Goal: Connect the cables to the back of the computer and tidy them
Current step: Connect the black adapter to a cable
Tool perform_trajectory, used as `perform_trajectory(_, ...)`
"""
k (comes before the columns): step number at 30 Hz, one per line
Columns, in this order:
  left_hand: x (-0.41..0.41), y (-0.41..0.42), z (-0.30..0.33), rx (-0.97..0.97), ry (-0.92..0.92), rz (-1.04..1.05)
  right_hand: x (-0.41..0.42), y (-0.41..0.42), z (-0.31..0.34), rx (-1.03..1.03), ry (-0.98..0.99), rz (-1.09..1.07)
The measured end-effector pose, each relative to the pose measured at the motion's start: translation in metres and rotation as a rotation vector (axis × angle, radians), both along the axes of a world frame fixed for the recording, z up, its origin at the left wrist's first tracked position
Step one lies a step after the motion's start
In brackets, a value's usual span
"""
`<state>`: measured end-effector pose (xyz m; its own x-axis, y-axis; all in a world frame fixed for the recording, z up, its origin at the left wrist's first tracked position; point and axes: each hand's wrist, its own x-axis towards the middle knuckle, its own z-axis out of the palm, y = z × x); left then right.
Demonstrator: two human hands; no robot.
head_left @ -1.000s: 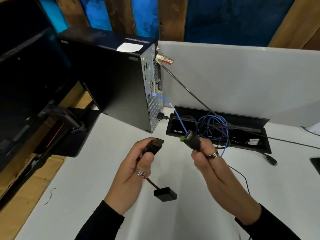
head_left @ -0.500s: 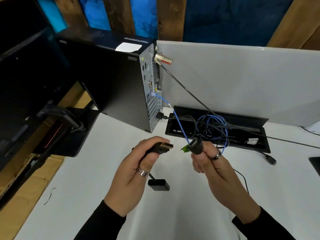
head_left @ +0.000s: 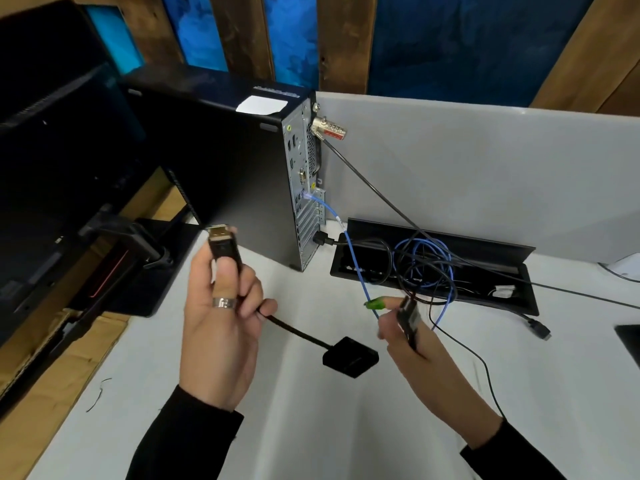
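Observation:
A black computer tower (head_left: 221, 168) stands on the white desk with its rear port panel (head_left: 300, 188) facing right. A blue network cable (head_left: 356, 265) and a black power cable (head_left: 325, 240) are plugged into it. My left hand (head_left: 221, 320) grips a black adapter plug (head_left: 223, 247) with its metal tip pointing up, left of the tower's base. The adapter's short lead runs to a black box (head_left: 350, 356) lying on the desk. My right hand (head_left: 405, 337) holds a black cable connector (head_left: 408, 317) with a green tag (head_left: 375, 303), just in front of the cable tray.
An open black cable tray (head_left: 485, 247) in the desk holds tangled blue and black cables. A combination lock (head_left: 329, 128) with its black cable hangs off the tower's top rear. A dark monitor and stand (head_left: 69, 202) fill the left. A grey divider (head_left: 485, 168) backs the desk.
My left hand has lifted the adapter plug up and to the left, turning its tip upward. My right hand has drawn its connector away to the right, so the two ends are farther apart.

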<state>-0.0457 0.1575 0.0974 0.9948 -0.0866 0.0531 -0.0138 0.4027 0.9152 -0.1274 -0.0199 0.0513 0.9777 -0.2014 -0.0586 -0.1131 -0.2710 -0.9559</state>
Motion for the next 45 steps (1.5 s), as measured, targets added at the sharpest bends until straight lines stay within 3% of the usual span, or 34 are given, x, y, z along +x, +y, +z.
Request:
perform_trajectory(4,0.009,0.007,-0.001,-0.149,0.058,0.066,-0.002,0.003,-0.006,0.034,0.141,0.094)
perform_trajectory(9,0.013,0.011,-0.010,-0.266,0.130,0.137,0.001,0.007,-0.011,-0.086,0.202,0.164)
perform_trajectory(12,0.015,0.013,-0.017,-0.228,0.173,0.181,0.002,0.009,-0.009,-0.105,0.192,0.130)
perform_trajectory(16,0.018,0.018,-0.038,0.040,0.268,0.298,0.003,0.008,-0.003,-0.112,0.138,0.089)
perform_trajectory(19,0.013,0.023,-0.052,0.410,0.269,0.423,0.002,0.009,0.000,-0.112,0.111,0.097)
perform_trajectory(20,0.008,0.022,-0.052,0.564,0.181,0.452,0.002,0.009,0.000,-0.116,0.106,0.103)
perform_trajectory(22,-0.002,0.019,-0.051,0.848,-0.165,0.472,0.002,0.011,0.002,-0.129,0.098,0.109)
perform_trajectory(24,-0.011,0.013,-0.051,0.990,-0.458,0.288,0.002,0.012,0.003,-0.124,0.086,0.115)
perform_trajectory(25,-0.014,0.010,-0.052,1.017,-0.515,0.112,0.002,0.012,0.003,-0.123,0.077,0.116)
perform_trajectory(27,-0.016,0.005,-0.053,1.056,-0.497,-0.232,0.004,0.013,0.006,-0.120,0.063,0.113)
perform_trajectory(30,-0.014,0.002,-0.066,1.204,-0.500,-0.420,0.005,0.014,0.009,-0.122,0.040,0.113)
perform_trajectory(37,-0.012,0.003,-0.068,0.761,-0.209,-0.407,0.004,0.002,0.008,-0.023,-0.093,0.058)
perform_trajectory(45,-0.009,-0.005,-0.044,0.407,-0.207,-0.285,0.001,-0.012,0.018,-0.043,-0.226,-0.025)
